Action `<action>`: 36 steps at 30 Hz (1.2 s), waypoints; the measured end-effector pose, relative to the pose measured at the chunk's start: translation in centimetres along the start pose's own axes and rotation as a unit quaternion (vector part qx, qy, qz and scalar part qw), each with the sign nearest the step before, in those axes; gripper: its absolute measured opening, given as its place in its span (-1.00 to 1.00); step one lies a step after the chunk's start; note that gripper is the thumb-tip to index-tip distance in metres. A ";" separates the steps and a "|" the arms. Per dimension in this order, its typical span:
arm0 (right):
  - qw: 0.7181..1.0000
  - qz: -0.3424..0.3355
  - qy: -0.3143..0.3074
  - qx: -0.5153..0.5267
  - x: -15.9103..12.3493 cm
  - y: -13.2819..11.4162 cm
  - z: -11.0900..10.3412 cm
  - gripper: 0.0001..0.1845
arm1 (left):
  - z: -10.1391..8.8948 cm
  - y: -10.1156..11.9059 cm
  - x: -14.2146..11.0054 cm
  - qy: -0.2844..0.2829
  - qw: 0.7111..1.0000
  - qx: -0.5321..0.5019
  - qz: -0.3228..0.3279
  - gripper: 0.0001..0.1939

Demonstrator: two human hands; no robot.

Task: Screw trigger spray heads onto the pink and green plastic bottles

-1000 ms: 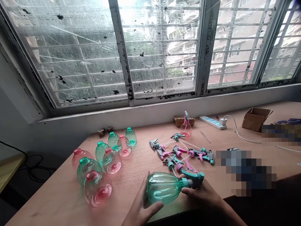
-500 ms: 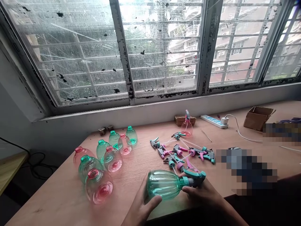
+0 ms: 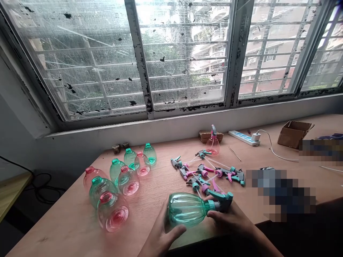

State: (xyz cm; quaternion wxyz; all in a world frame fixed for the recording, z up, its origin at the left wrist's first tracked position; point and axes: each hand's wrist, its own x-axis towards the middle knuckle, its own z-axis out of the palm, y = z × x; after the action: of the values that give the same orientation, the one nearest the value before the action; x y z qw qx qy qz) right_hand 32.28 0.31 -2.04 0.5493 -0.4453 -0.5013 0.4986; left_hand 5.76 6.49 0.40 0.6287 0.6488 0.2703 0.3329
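A clear green spray bottle [image 3: 186, 210] lies sideways between my two hands, above the table's front edge. My left hand [image 3: 167, 228] wraps round its base, thumb along the near side. At the neck, my right hand [image 3: 227, 216] is closed on the collar and the teal and grey trigger head [image 3: 223, 200], which sits on the bottle's mouth; some of its fingers are hidden behind. Just beyond lies a pile of loose pink, teal and grey trigger heads [image 3: 205, 175] with thin tubes. Several open green and pink bottles [image 3: 114, 214] stand to the left.
A pink spray bottle [image 3: 213, 144] with its head on stands at the back by a small brown basket [image 3: 203, 136]. Farther right are a white power strip [image 3: 243, 138] with a plugged-in cable and an open cardboard box [image 3: 292, 135]. Blurred items lie at the right.
The trigger head has shifted very slightly left and down in my right hand. My left thumb has edged a little right along the bottle. Everything else on the table stays put.
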 end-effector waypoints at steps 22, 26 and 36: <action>1.000 0.010 -0.003 0.004 -0.1 -0.3 0.0 -0.52 | 0.0 -0.4 -0.1 -0.017 0.999 0.013 0.038 0.04; 1.000 0.014 -0.004 0.007 -0.1 0.0 -0.1 -0.51 | -0.2 -0.7 -0.1 -0.013 1.000 0.002 0.019 0.11; 1.000 0.005 -0.003 -0.014 0.1 0.5 -0.3 -0.51 | -0.2 -1.4 0.3 -0.005 1.000 -0.003 0.030 0.08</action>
State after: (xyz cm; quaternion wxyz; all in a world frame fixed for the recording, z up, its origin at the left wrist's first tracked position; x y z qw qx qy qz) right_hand 32.56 0.52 -2.55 0.5391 -0.4543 -0.5076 0.4952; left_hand 5.87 6.92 -0.94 0.6214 0.6564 0.2466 0.3495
